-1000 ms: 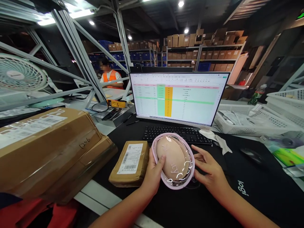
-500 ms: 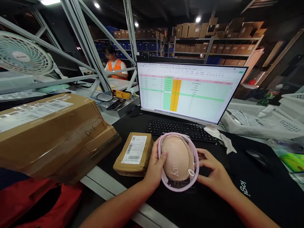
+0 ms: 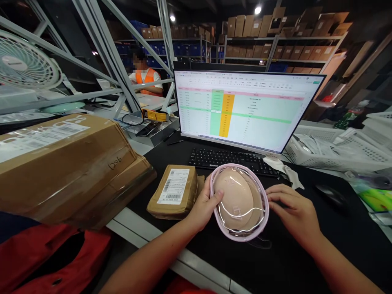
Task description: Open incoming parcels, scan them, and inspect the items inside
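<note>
My left hand (image 3: 206,206) grips the left side of a clear case (image 3: 239,203) with a pink rim, its thumb lying over the clear front. Inside the case are beige rounded pads (image 3: 232,196) that overlap and bear raised lettering. Close against the rim's right side, my right hand (image 3: 292,208) has its fingertips drawn together. What they pinch, if anything, is too small to make out. A thin clear loop (image 3: 261,244) hangs below the case. To the left of my left hand lies a small taped carton (image 3: 173,192) with a white label.
A large carton (image 3: 61,167) stands at left beside a red bag (image 3: 52,261). Behind the case are a keyboard (image 3: 202,158) and a monitor (image 3: 245,110). On the right are a mouse (image 3: 330,196) and white baskets (image 3: 324,153). A person in an orange vest (image 3: 148,81) sits beyond the frame.
The case has shifted slightly right and tilted in my left hand. My right hand has turned, and its spread fingers and thumb have come together at the rim.
</note>
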`<state>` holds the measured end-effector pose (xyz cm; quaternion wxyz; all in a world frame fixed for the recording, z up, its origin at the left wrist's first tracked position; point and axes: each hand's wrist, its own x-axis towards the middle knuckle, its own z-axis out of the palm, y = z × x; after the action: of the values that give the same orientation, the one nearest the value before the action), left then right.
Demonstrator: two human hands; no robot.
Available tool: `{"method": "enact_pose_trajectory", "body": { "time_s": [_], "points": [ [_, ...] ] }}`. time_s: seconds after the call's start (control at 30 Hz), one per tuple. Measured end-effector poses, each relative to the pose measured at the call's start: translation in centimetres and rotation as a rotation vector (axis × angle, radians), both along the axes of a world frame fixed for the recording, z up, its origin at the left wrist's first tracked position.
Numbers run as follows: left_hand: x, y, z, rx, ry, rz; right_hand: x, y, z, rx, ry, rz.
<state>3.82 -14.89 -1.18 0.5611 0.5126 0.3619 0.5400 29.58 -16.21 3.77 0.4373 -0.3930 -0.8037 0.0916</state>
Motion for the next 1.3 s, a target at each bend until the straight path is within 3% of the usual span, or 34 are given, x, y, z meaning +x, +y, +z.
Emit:
{"method": "enact_pose_trajectory", "body": {
  "time_s": [0.1,0.23,0.4,0.47,0.57,0.7,0.83,0.93,1.07,1.17,1.23,1.3],
  "points": [
    [-0.5,-0.3,0.6,0.082,0.169,-0.126,0.6,0.4,0.4,-0.042,0.033,-0.062],
    [-0.9,-0.3,1.0,0.065,0.302,-0.450,1.6,1.2,0.5,-0.076,0.126,-0.146],
    [-0.7,0.2,0.7,0.105,0.561,-0.854,0.4,1.9,-1.2,-0.288,0.145,0.097],
    [-0.3,0.0,0.3,0.119,0.615,-0.911,-0.6,2.3,-2.3,-0.349,0.166,0.187],
    [0.6,-0.9,-0.6,0.106,0.563,-0.715,-1.4,2.5,-3.1,-0.287,0.272,0.082],
    [1.0,-2.0,-1.9,0.181,0.516,-0.426,-0.1,1.0,-0.9,-0.181,0.238,-0.119],
    [0.0,-1.8,-4.0,0.342,0.519,-0.133,1.9,-1.7,2.2,-0.169,-0.032,-0.032],
    [-0.8,-1.2,-5.4,0.462,0.503,0.056,2.0,-2.6,2.7,-0.214,-0.095,0.048],
    [-1.2,-0.6,-6.0,0.545,0.460,0.080,1.0,-2.2,2.0,-0.415,0.026,0.080],
    [-0.9,-0.7,-5.9,0.532,0.415,0.059,0.6,-2.2,1.7,-0.631,0.146,0.240],
    [-0.5,-1.0,-5.8,0.558,0.446,0.094,0.3,-2.4,1.6,-0.654,0.117,0.278],
    [-0.1,-1.5,-5.6,0.645,0.489,0.117,-0.1,-2.5,1.3,-0.580,0.059,0.201]
  ]
}}
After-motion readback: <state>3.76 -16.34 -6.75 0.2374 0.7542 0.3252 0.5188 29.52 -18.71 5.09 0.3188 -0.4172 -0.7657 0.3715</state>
